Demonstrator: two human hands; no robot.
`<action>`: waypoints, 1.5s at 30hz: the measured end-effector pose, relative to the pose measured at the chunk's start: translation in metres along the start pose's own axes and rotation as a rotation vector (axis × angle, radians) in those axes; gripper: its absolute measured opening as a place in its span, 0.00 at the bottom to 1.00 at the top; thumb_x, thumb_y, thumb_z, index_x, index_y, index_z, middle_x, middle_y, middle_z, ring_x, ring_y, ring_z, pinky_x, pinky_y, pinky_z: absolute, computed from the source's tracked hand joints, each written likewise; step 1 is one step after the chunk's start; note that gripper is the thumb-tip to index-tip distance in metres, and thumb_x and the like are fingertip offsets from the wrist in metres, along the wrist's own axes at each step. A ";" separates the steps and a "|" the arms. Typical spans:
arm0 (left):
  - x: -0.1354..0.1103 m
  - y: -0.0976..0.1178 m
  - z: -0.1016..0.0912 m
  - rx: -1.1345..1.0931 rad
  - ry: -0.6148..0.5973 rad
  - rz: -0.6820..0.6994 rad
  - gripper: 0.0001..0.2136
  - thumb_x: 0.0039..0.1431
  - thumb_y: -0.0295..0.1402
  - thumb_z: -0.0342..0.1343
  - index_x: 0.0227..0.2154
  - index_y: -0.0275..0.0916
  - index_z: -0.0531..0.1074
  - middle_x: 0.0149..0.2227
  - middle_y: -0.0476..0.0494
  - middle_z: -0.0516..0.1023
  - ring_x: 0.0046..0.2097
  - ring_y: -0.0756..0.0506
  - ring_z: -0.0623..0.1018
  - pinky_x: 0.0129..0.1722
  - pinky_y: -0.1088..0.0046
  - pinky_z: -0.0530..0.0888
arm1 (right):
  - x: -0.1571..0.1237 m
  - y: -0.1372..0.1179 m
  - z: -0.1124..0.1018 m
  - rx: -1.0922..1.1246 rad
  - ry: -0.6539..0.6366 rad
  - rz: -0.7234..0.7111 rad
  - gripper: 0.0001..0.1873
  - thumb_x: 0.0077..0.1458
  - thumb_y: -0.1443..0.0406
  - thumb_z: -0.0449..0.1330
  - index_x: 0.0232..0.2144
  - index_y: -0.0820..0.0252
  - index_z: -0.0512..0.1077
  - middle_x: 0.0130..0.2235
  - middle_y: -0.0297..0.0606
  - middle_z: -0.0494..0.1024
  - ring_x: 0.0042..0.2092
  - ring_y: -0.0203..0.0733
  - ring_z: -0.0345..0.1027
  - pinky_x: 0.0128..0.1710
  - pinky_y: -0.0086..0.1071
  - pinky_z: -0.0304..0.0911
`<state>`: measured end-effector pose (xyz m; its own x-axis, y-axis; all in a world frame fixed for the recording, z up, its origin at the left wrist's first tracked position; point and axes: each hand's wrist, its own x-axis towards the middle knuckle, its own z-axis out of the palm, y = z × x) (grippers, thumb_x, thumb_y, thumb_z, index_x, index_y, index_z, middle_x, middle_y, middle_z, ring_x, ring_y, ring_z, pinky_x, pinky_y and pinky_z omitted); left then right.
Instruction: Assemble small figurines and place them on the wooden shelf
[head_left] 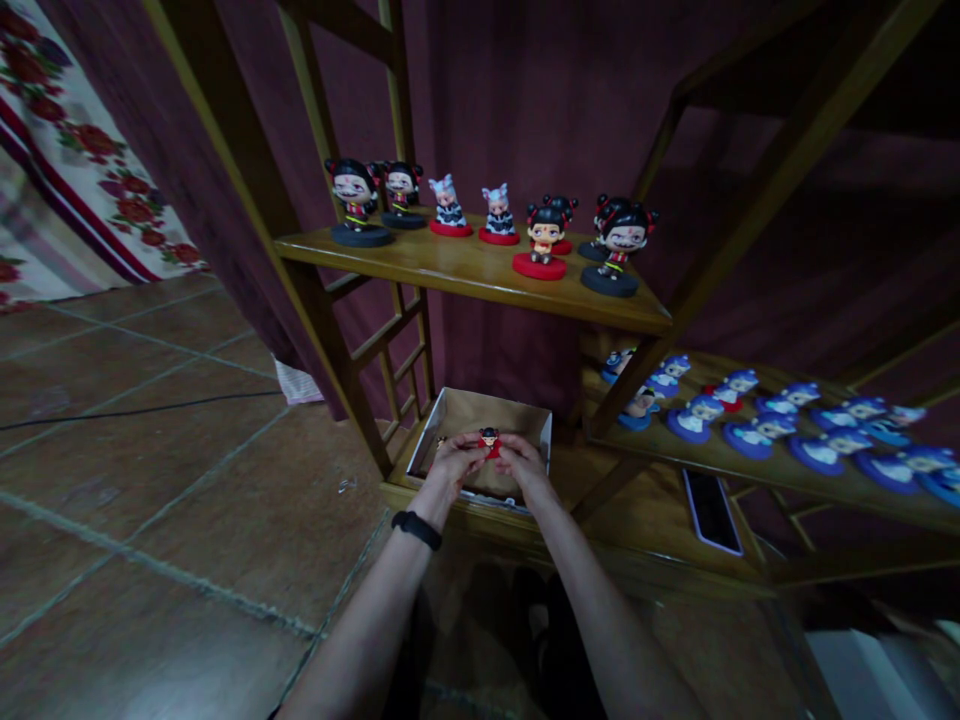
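Both hands are meeting over an open cardboard box [459,410] on the lowest shelf board [645,540], gripping a small red figurine [489,441] between them. The left hand [452,462], with a black wristband [416,529] on its wrist, is closing its fingers [471,450] narrowly on the figurine's left side; the right hand [523,462] is pinching the right side in the same way. The figurine is sitting upright just above the box's inside, near its middle.

Judged from this pose, the step in hand is the lifting of one figurine out of the box. The next move is calling for a steady two-handed grip and a clear path upward.

The upper shelf [480,275] is carrying a row of larger figurines [545,238] on round bases. To the right, blue figurines [757,425] are lying on a slanted shelf [750,465], and a phone [711,512] is resting below.
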<state>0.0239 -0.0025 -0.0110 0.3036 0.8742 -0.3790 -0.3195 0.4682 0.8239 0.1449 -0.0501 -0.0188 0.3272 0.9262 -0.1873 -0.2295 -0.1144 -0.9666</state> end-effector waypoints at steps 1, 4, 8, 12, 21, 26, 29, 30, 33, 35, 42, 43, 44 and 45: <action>0.000 0.000 0.000 0.011 0.013 0.012 0.15 0.31 0.21 0.65 0.28 0.33 0.71 0.25 0.47 0.76 0.25 0.54 0.74 0.25 0.80 0.69 | 0.000 0.001 0.000 -0.009 -0.007 -0.006 0.16 0.40 0.60 0.60 0.35 0.58 0.71 0.28 0.32 0.75 0.25 0.32 0.66 0.26 0.28 0.64; -0.001 0.000 0.002 0.064 0.026 0.051 0.15 0.31 0.23 0.65 0.28 0.33 0.71 0.24 0.48 0.76 0.24 0.54 0.73 0.24 0.81 0.67 | 0.001 0.002 0.000 -0.030 -0.008 -0.019 0.15 0.40 0.60 0.59 0.34 0.58 0.70 0.29 0.32 0.74 0.25 0.32 0.66 0.26 0.28 0.64; 0.001 -0.001 0.003 0.171 0.016 0.109 0.13 0.32 0.28 0.65 0.26 0.33 0.71 0.22 0.49 0.74 0.22 0.54 0.71 0.22 0.80 0.66 | 0.000 0.001 0.002 -0.052 0.017 -0.020 0.15 0.39 0.61 0.59 0.34 0.57 0.69 0.28 0.31 0.74 0.25 0.33 0.66 0.26 0.28 0.64; 0.008 -0.007 0.001 0.335 0.002 0.201 0.07 0.35 0.28 0.61 0.21 0.34 0.70 0.17 0.53 0.70 0.19 0.56 0.67 0.20 0.80 0.64 | 0.001 0.001 0.002 -0.062 0.022 -0.014 0.15 0.39 0.61 0.59 0.33 0.58 0.69 0.28 0.30 0.73 0.24 0.32 0.64 0.25 0.28 0.63; 0.011 -0.006 -0.001 0.809 0.041 0.366 0.03 0.41 0.27 0.56 0.22 0.35 0.74 0.19 0.49 0.73 0.23 0.51 0.70 0.24 0.78 0.64 | 0.005 0.007 0.002 -0.052 0.056 0.009 0.13 0.39 0.64 0.58 0.32 0.57 0.69 0.28 0.29 0.74 0.22 0.30 0.63 0.23 0.26 0.63; 0.002 0.001 0.003 0.900 0.081 0.384 0.04 0.42 0.27 0.57 0.24 0.37 0.75 0.21 0.47 0.76 0.28 0.49 0.72 0.27 0.78 0.65 | 0.005 0.007 0.002 -0.068 0.037 -0.001 0.12 0.39 0.64 0.59 0.32 0.56 0.69 0.28 0.29 0.74 0.24 0.32 0.64 0.24 0.26 0.63; -0.002 0.003 0.005 0.897 0.105 0.364 0.04 0.43 0.27 0.57 0.24 0.37 0.76 0.22 0.47 0.76 0.29 0.48 0.73 0.28 0.77 0.65 | 0.004 0.007 0.001 -0.081 0.027 -0.016 0.13 0.39 0.63 0.58 0.32 0.56 0.69 0.29 0.30 0.73 0.24 0.31 0.64 0.24 0.26 0.63; -0.002 0.003 0.006 0.901 0.104 0.360 0.04 0.43 0.27 0.57 0.25 0.37 0.76 0.22 0.47 0.76 0.29 0.48 0.73 0.28 0.77 0.65 | 0.004 0.007 0.001 -0.082 0.024 -0.020 0.13 0.39 0.63 0.58 0.32 0.56 0.69 0.29 0.30 0.73 0.25 0.31 0.64 0.24 0.27 0.63; -0.003 0.005 0.006 0.931 0.093 0.355 0.04 0.44 0.27 0.57 0.25 0.37 0.75 0.22 0.47 0.76 0.28 0.49 0.73 0.27 0.78 0.64 | 0.004 0.009 0.001 -0.082 0.019 -0.034 0.12 0.40 0.63 0.57 0.32 0.56 0.69 0.30 0.30 0.74 0.25 0.32 0.64 0.25 0.27 0.63; -0.004 0.005 0.007 0.968 0.087 0.363 0.04 0.44 0.28 0.56 0.25 0.36 0.75 0.23 0.47 0.76 0.28 0.49 0.72 0.27 0.78 0.63 | 0.004 0.009 0.001 -0.078 0.018 -0.036 0.12 0.40 0.63 0.57 0.32 0.57 0.68 0.30 0.30 0.74 0.25 0.31 0.64 0.24 0.27 0.63; -0.005 0.006 0.007 0.992 0.099 0.386 0.04 0.45 0.28 0.56 0.24 0.37 0.74 0.24 0.46 0.76 0.28 0.50 0.72 0.28 0.78 0.63 | 0.005 0.008 0.001 -0.062 0.017 -0.016 0.12 0.39 0.63 0.58 0.32 0.56 0.69 0.28 0.30 0.74 0.24 0.32 0.64 0.23 0.26 0.62; -0.004 0.005 0.006 0.978 0.092 0.395 0.04 0.45 0.28 0.56 0.25 0.37 0.74 0.24 0.46 0.76 0.28 0.49 0.72 0.28 0.78 0.63 | 0.005 0.008 0.001 -0.064 0.017 -0.015 0.12 0.39 0.63 0.58 0.32 0.56 0.69 0.28 0.30 0.74 0.24 0.32 0.64 0.23 0.26 0.62; -0.003 0.005 0.006 0.965 0.083 0.405 0.04 0.45 0.28 0.56 0.25 0.37 0.75 0.24 0.46 0.76 0.29 0.49 0.72 0.28 0.77 0.64 | 0.005 0.008 0.001 -0.066 0.017 -0.015 0.12 0.39 0.63 0.58 0.32 0.56 0.69 0.28 0.30 0.74 0.24 0.31 0.64 0.24 0.26 0.62; -0.003 0.004 0.005 0.956 0.075 0.412 0.04 0.45 0.28 0.55 0.25 0.37 0.75 0.25 0.46 0.77 0.29 0.49 0.72 0.29 0.77 0.64 | 0.005 0.008 0.001 -0.069 0.018 -0.017 0.12 0.39 0.64 0.57 0.32 0.56 0.69 0.28 0.30 0.74 0.24 0.31 0.64 0.24 0.26 0.62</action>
<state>0.0267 -0.0038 -0.0045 0.2654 0.9641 0.0085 0.4685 -0.1367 0.8728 0.1435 -0.0459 -0.0270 0.3475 0.9215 -0.1735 -0.1604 -0.1239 -0.9792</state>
